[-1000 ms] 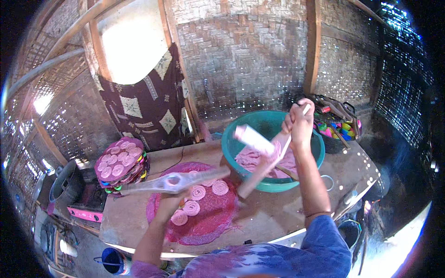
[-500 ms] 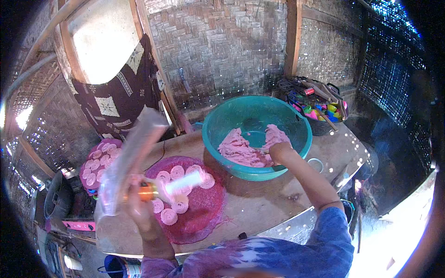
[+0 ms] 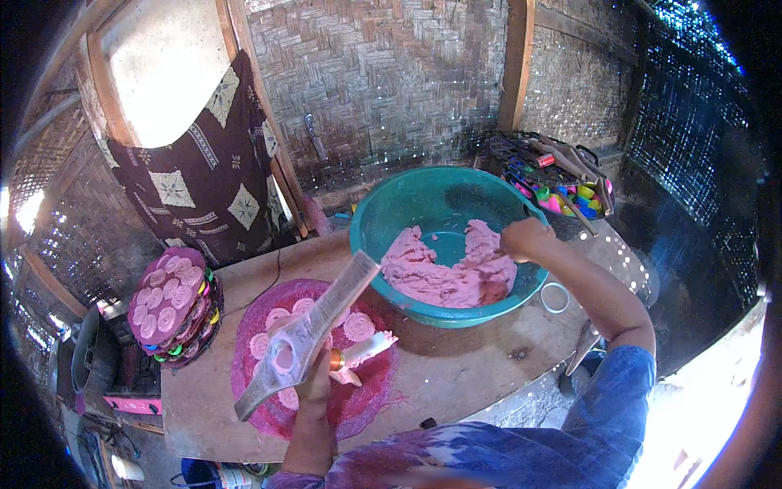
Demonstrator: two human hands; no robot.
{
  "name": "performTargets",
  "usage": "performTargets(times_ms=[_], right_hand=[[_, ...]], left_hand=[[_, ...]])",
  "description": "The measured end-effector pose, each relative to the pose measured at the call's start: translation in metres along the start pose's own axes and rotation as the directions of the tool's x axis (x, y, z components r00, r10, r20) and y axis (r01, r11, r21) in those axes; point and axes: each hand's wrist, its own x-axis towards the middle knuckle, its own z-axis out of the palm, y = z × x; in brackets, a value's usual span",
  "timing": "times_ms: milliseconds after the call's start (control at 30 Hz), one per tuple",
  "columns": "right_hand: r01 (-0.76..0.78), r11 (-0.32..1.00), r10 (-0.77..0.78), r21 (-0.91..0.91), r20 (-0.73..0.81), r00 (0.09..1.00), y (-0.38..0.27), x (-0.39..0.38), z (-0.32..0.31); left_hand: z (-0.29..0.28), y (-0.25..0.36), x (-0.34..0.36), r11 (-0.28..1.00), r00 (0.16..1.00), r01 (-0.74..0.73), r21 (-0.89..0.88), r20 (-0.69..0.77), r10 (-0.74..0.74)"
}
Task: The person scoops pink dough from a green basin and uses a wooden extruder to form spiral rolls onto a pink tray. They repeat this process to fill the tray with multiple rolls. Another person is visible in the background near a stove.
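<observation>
At nine o'clock in the head view we saw a stack of round woven trays [image 3: 173,308] near the left edge of the wooden table [image 3: 456,383], its top tray covered with pale pink dough rounds [image 3: 167,289]. Just right of it, toward seven o'clock, a magenta round mat [image 3: 371,391] lay flat on the table with more pink rounds on it. Above that mat the left hand [image 3: 314,379] was clenched around a long flat metal press [image 3: 305,338], which ran tilted from the seven o'clock end up toward the rim of the bowl, its wide middle plate smeared pink. A pale tube-like piece with a copper-coloured collar [image 3: 358,352] stuck out to the right just beside the hand; we could not tell whether the fingers held it as well. At the centre, slightly toward one o'clock, a teal plastic bowl [image 3: 423,196] stood on the table, holding a mass of pink dough [image 3: 444,277]. The right hand [image 3: 525,238] reached over the bowl's right rim, fingers curled and pressed into the dough; we could not tell how much it gripped. A small white ring [image 3: 555,297] lay on the table just right of the bowl, and at two o'clock a dark basket of coloured bits [image 3: 562,191] sat by the woven wall.
</observation>
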Motion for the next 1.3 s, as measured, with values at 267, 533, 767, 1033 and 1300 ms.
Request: performTargets(times_ms=[267,533,767,1033,1300], right_hand=[[0.028,0.946,-0.018,0.322,-0.033,0.999,-0.054,0.061,0.054],[0.298,0.909,-0.261,0.291,-0.159,0.952,-0.056,0.129,0.118],[0.350,0.634,-0.198,0.690,-0.292,0.936,-0.043,0.006,0.011],[0.554,0.681,-0.256,0.479,-0.553,0.793,0.019,-0.139,-0.101],[0.465,0.882,-0.303,0.078,-0.662,0.685,-0.011,-0.176,-0.144]], left_hand=[[-0.025,-0.067,0.001,0.982,0.997,0.046,-0.181,-0.046,-0.055],[-0.005,-0.055,-0.001,0.980,0.996,-0.085,-0.181,0.005,0.087],[0.000,0.006,0.017,0.949,0.953,-0.303,0.084,0.023,0.302],[0.034,0.145,0.127,0.182,0.446,-0.845,0.504,0.473,0.760],[0.097,0.119,0.146,0.103,0.387,-0.902,0.419,0.682,0.620]])
